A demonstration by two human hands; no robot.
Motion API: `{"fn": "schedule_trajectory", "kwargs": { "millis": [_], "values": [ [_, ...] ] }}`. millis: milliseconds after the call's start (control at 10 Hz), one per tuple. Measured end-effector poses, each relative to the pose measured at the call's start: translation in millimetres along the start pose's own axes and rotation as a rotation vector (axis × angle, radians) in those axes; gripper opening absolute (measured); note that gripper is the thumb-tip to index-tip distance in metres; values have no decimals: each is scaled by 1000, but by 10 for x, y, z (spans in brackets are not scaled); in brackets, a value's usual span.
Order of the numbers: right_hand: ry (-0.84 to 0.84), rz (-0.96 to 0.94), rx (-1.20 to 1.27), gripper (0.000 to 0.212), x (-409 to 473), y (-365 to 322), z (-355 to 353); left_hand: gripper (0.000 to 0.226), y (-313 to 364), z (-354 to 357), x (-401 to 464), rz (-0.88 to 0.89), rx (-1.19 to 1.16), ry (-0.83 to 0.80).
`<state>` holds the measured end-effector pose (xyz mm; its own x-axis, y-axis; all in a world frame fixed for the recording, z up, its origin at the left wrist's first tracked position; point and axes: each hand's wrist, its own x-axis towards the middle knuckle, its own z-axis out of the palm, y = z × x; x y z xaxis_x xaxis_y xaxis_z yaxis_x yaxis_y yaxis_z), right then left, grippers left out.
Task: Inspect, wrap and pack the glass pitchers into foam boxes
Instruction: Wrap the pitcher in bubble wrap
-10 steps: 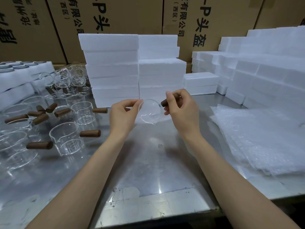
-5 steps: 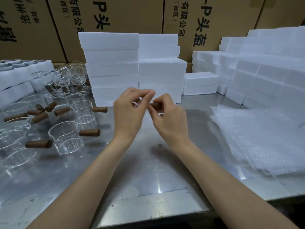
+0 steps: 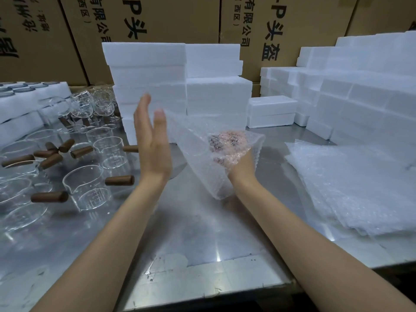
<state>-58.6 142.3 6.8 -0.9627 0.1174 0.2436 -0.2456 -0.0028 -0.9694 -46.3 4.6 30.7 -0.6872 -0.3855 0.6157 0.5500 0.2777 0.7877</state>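
Right hand [image 3: 227, 152], fingers curled behind a bubble wrap sheet [image 3: 202, 154], grips a pitcher through it above the table [image 3: 202, 233], while the left hand [image 3: 152, 140], flat and released, steadies the sheet's left edge, presumably for folding; unwrapped pitchers [image 3: 90, 190] wait at left.

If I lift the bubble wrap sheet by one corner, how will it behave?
Probably floppy: the bubble wrap sheet already drapes and sags around the right hand. It looks light, since its free edge stands up unsupported beside the open left hand. The stack of sheets looks smooth, so single sheets may slide off.
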Motion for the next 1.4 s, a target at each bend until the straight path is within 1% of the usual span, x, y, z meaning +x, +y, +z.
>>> {"fn": "schedule_trajectory", "kwargs": {
  "millis": [100, 200, 300, 400, 500, 600, 700, 800, 900, 1000, 1100, 1200, 1300, 1400],
  "values": [
    [-12, 149, 302, 34, 9, -25, 9, 57, -131, -38, 98, -372, -249, -60],
    [-47, 219, 391, 41, 54, -1, 26, 68, -195, -5, 112, -546, -432, -212],
    [-26, 275, 267, 36, 113, 10, 29, 75, -197, 57, 39, -575, -505, -337],
    [-27, 223, 338, 19, 160, 3, 15, 73, -158, 126, -23, -617, -573, -400],
    [-51, 243, 495, 16, 153, -1, -37, 65, -138, 174, -88, -628, -559, -488],
    [-64, 257, 539, 21, 135, -2, -76, 49, -117, 180, -131, -646, -561, -557],
    [-49, 238, 555, 17, 147, -29, -67, 60, -90, 129, -111, -684, -605, -517],
    [-64, 210, 529, 21, 149, -54, -58, 66, -101, 82, -58, -680, -534, -458],
    [-74, 219, 537, 26, 133, -72, -68, 72, -118, 31, -19, -670, -523, -520],
    [-97, 275, 605, 27, 150, -85, -107, 54, -162, 14, -11, -567, -437, -585],
    [-70, 262, 496, 29, 177, -68, -153, 74, -231, 10, -14, -438, -350, -604],
    [-30, 188, 310, 27, 195, 9, -223, 57, -258, -11, -6, -319, -265, -679],
    [-3, 250, 299, 27, 263, 10, -220, 37, -250, -26, -15, -264, -222, -781],
    [0, 334, 380, 33, 385, 41, -208, 22, -259, -6, -12, -213, -113, -697]
  ]
}}
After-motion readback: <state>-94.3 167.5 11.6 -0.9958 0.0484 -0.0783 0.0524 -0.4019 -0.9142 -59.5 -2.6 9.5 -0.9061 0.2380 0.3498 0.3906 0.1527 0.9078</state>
